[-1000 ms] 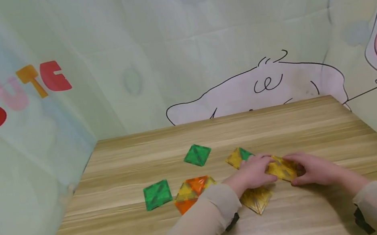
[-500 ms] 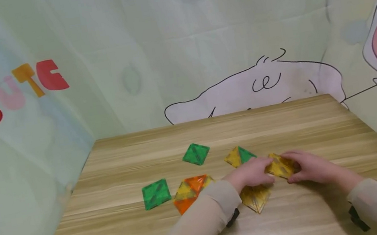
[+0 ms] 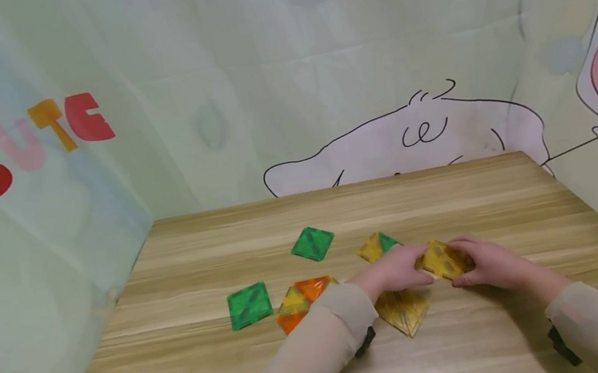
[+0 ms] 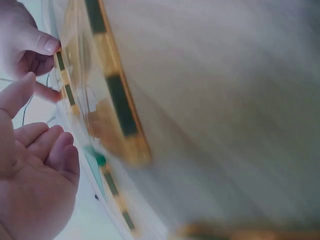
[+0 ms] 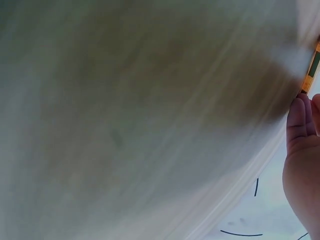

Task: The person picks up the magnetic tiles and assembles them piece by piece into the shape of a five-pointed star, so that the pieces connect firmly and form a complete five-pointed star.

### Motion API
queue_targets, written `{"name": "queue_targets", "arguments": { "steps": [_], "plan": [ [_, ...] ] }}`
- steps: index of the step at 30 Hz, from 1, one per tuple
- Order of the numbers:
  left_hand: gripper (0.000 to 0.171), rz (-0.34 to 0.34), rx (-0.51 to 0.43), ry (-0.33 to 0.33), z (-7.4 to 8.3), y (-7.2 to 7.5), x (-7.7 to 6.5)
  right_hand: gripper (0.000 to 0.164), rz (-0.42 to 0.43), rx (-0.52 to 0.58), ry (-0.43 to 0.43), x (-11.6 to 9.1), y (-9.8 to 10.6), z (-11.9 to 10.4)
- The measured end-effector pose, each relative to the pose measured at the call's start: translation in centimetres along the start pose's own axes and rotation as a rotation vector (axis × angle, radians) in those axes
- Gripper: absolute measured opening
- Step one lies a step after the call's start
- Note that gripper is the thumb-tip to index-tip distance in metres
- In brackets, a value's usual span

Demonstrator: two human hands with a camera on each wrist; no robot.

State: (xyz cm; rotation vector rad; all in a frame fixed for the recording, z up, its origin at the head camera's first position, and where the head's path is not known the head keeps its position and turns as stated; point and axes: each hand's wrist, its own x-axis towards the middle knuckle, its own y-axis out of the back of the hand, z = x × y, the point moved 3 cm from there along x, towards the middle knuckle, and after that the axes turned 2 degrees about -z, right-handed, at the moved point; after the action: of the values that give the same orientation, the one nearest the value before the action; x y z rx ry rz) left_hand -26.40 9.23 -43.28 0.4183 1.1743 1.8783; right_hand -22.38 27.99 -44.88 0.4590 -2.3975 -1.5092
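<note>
My right hand point(image 3: 487, 261) pinches a translucent yellow magnetic tile piece point(image 3: 441, 260) by its right edge. The right wrist view catches only that hand's fingers point(image 5: 299, 117) at the tile's edge. At the piece's left side is my left hand point(image 3: 398, 267), its fingers loosely bent; in the left wrist view the left palm point(image 4: 40, 185) faces the piece and grips nothing. Under the left wrist lies another yellow tile square point(image 3: 406, 315), partly hidden. Behind the left hand, a yellow and green tile square point(image 3: 371, 249) is partly covered too.
An orange and yellow group of tiles point(image 3: 313, 289) lies left of the left forearm, which hides part of it. Two green tile squares point(image 3: 250, 306) rest farther left and toward the back. A printed cloth point(image 3: 193, 99) rises behind the wooden table point(image 3: 199, 369).
The yellow piece in my right hand has shifted slightly away from me and turned a little. Both hands have moved a small way with it; the other tiles stay put.
</note>
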Motion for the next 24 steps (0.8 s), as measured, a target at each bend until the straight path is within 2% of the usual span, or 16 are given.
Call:
{"name": "queue_targets", "arguments": {
  "steps": [7,10,14,17,21,24],
  "plan": [
    [0.041,0.073,-0.084,0.045,-2.1,1.7,-1.6,0.074,0.041,-0.016,-0.044,0.4,0.4,0.5],
    [0.040,0.061,-0.105,0.068,-3.0,2.2,-2.0,0.075,0.028,-0.005,-0.061,0.3,0.7,0.7],
    [0.044,0.033,-0.073,0.087,-4.0,2.2,-1.9,0.077,0.022,-0.014,-0.077,0.2,1.0,0.9],
    [0.036,0.038,-0.073,0.071,-4.6,2.3,-1.6,0.078,0.031,-0.023,-0.081,0.2,1.0,0.9],
    [0.039,0.060,-0.079,0.091,-5.3,2.5,-1.4,0.078,0.034,-0.016,-0.076,0.2,0.8,0.9],
    [0.055,0.066,-0.079,0.142,-5.8,2.7,-1.4,0.078,0.031,-0.010,-0.073,0.3,0.6,0.9]
  ]
}}
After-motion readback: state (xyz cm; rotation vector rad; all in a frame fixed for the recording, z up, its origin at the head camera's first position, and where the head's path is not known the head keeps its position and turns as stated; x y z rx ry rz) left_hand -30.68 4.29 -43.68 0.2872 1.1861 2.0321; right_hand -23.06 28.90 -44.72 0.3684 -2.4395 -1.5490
